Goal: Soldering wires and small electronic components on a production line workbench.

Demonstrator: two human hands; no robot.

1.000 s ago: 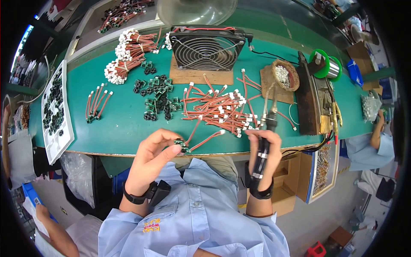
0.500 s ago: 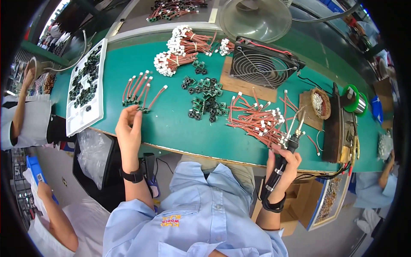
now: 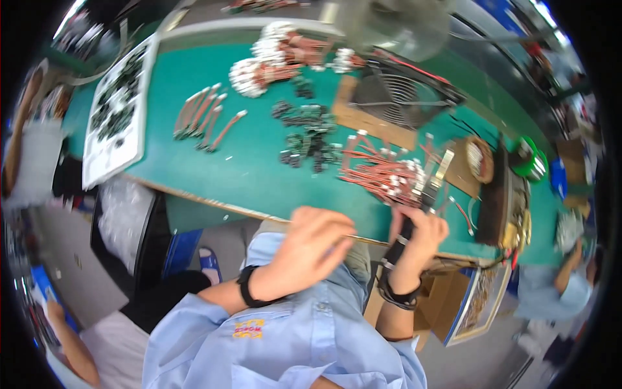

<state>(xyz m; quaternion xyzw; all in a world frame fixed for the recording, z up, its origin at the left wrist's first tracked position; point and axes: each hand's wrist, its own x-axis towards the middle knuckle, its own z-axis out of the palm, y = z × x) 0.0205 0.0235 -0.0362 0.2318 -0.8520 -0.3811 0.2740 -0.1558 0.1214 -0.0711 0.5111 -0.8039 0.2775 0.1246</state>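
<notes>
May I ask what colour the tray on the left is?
The tray is white, clearest in the head view.

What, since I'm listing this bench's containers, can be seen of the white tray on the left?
The white tray is shallow and oblong, with a low raised rim, and looks like plastic. It lies on the green table at the person's left, its long sides running away from them, near end at the front edge. Small dark green and black parts are scattered over it, leaving white bare at the near end. Neither the left hand nor the right hand touches it. Blur hides detail.
</notes>
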